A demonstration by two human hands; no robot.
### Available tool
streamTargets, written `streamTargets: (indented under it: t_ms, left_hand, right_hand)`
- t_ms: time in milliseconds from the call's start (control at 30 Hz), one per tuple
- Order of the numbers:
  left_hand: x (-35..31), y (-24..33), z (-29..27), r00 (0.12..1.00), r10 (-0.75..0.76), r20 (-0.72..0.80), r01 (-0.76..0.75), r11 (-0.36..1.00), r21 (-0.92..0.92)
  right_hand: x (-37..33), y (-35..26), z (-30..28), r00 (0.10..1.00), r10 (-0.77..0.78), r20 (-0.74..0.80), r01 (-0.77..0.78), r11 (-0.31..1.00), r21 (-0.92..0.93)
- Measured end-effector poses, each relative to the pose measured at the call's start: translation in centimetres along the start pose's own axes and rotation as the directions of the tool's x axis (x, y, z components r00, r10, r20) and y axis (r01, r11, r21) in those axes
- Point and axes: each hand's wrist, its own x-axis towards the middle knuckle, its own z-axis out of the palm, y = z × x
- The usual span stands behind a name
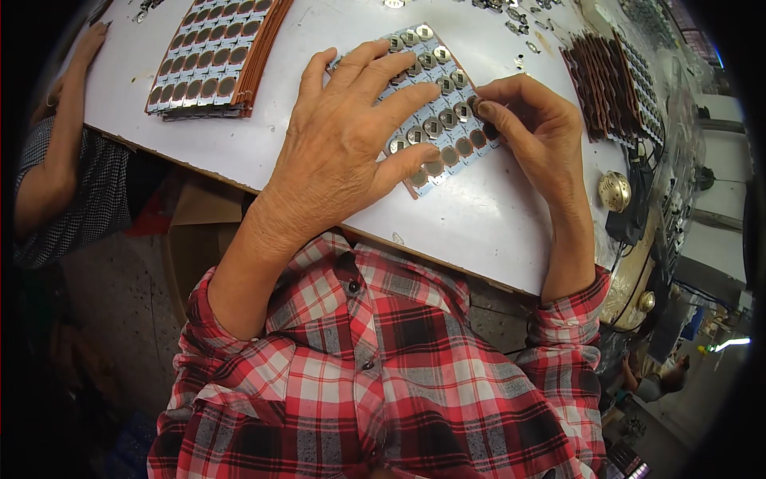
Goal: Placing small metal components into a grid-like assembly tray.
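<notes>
On the white table lies a light-blue circuit board panel (455,169), tilted, with rows of round pads. Silver metal battery clips sit over the pads in its upper rows, while the lowest row shows bare dark circles. My left hand (351,132) rests across the panel's left part, fingers spread, its thumb near the bottom row. At the panel's right edge, my right hand (535,128) has thumb and forefinger pinched together near the end of a row. Whatever sits between those fingertips is too hidden to name.
A stack of similar panels (209,60) stands at the upper left, another stack (610,88) at the right. Loose metal clips (511,16) lie scattered at the back. A round metal object (614,191) sits by the right edge. Another person's arm (68,120) reaches in at far left.
</notes>
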Motion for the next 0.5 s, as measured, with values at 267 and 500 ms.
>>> streamTargets:
  t_ms: [267,500]
  left_hand:
    - [0.3,0.3,-0.4,1.000,0.002,0.000,-0.002,1.000,-0.003]
    - [0.5,0.6,-0.4,1.000,0.008,0.011,-0.008,1.000,-0.007]
  right_hand:
    - [0.3,0.4,-0.4,0.999,-0.034,0.038,0.036,0.998,-0.059]
    - [0.4,0.7,-1.2,0.991,-0.050,0.123,0.058,0.996,-0.065]
